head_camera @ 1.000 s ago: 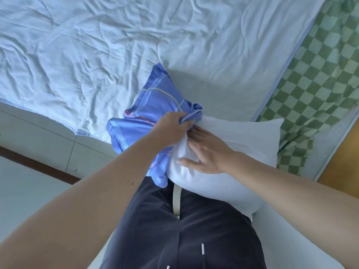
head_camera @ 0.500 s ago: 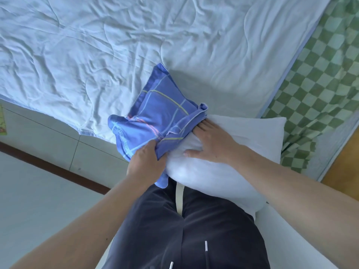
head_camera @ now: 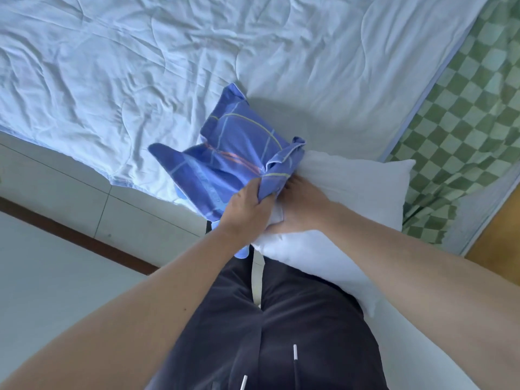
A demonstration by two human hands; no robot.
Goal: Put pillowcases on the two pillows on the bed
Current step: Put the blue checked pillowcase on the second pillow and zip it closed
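A white pillow (head_camera: 351, 192) lies across my lap and the bed's edge. Its left end sits inside a blue pillowcase (head_camera: 230, 153) with thin yellow and pink lines, bunched up over that end. My left hand (head_camera: 247, 204) is shut on the pillowcase's open hem, near the pillow's lower side. My right hand (head_camera: 304, 204) grips the white pillow just beside the hem, fingertips tucked under the blue cloth. A second pillow is not in sight.
A rumpled pale blue quilt (head_camera: 197, 60) covers the bed ahead. A green checked sheet (head_camera: 464, 114) lies to the right. Tiled floor (head_camera: 70, 192) with a dark strip is on the left, and my dark trousers (head_camera: 267, 333) fill the bottom.
My left hand slid along the hem, first down, then back up beside the right hand. The right hand went from lying flat on the pillow to gripping it at the hem.
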